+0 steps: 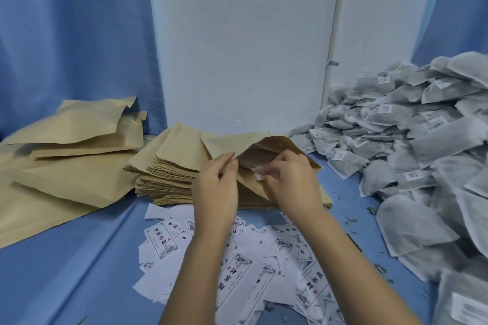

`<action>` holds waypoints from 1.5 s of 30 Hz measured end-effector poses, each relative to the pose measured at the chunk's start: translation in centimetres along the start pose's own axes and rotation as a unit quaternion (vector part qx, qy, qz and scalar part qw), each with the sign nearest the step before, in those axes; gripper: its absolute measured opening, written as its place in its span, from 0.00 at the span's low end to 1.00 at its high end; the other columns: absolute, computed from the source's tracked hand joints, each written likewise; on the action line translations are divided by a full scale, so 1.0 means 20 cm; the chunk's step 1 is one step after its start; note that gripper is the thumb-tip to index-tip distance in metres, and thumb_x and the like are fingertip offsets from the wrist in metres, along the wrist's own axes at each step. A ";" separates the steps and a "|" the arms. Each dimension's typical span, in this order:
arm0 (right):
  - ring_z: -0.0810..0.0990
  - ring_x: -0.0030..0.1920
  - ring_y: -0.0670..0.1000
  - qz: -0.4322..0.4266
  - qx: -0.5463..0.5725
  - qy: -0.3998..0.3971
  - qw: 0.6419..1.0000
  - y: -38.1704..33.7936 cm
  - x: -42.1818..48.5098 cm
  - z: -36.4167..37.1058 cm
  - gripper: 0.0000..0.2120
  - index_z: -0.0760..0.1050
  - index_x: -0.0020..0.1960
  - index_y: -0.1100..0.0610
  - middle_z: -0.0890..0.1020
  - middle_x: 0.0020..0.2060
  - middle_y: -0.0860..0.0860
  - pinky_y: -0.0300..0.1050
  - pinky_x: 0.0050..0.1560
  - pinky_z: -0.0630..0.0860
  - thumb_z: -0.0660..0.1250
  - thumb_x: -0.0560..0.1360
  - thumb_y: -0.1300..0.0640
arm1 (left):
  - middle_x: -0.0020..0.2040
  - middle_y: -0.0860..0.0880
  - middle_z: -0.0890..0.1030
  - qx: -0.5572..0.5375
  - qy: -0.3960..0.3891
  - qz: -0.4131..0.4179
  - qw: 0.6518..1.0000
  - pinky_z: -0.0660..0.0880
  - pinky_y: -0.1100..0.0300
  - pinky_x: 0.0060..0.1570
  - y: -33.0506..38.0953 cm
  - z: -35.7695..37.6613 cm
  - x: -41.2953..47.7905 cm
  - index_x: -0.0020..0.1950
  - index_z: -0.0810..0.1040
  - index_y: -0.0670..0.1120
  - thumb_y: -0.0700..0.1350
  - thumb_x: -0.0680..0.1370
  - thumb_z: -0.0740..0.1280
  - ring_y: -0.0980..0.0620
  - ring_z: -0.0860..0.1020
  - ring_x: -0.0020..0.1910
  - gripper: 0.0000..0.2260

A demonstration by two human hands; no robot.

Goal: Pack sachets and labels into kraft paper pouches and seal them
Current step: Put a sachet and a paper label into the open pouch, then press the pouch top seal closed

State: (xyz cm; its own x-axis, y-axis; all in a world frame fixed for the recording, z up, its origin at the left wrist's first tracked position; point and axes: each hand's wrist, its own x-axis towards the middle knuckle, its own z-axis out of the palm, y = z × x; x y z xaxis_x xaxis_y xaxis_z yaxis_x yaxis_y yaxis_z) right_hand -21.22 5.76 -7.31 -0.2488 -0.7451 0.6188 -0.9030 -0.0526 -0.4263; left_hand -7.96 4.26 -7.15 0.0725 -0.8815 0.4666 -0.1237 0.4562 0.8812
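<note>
Pouch: kraft pouch (266, 145) held over pouch stack (169, 166), mouth toward the hands.
Left hand (215, 187): pinching the mouth's near lip.
Right hand (290, 179): at the mouth, blurred; grip can't tell.
Supply: sachet heap (409, 140) right, nearer right hand; labels (237, 266) under wrists.

A blue cloth (79, 258) lies spread below; blue curtains (66, 34) flank a white wall (237, 34); green crumbs (372, 210) dot the cloth.

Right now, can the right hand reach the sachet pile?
Probably yes: the sachet pile lies close beside the right hand with bare blue cloth between, though its fingers are busy at the kraft pouch mouth.
</note>
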 end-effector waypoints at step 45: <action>0.59 0.20 0.45 0.346 0.587 -0.067 0.729 -0.28 -0.09 0.09 0.12 0.68 0.34 0.56 0.65 0.20 0.47 0.36 0.21 0.55 0.61 0.75 0.54 | 0.37 0.54 0.81 -0.032 -0.040 -0.027 0.998 0.73 0.69 0.38 -0.01 0.05 -0.04 0.38 0.79 0.54 0.50 0.81 0.59 0.62 0.78 0.37 0.14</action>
State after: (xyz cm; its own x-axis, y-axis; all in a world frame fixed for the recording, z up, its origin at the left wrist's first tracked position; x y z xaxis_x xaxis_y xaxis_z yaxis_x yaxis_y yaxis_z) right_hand -15.15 6.24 -7.25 -0.3950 -0.9174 -0.0490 0.3643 -0.1075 -0.9250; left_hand -9.03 4.79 -7.74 -0.0015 -0.9110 0.4125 -0.0573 0.4119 0.9094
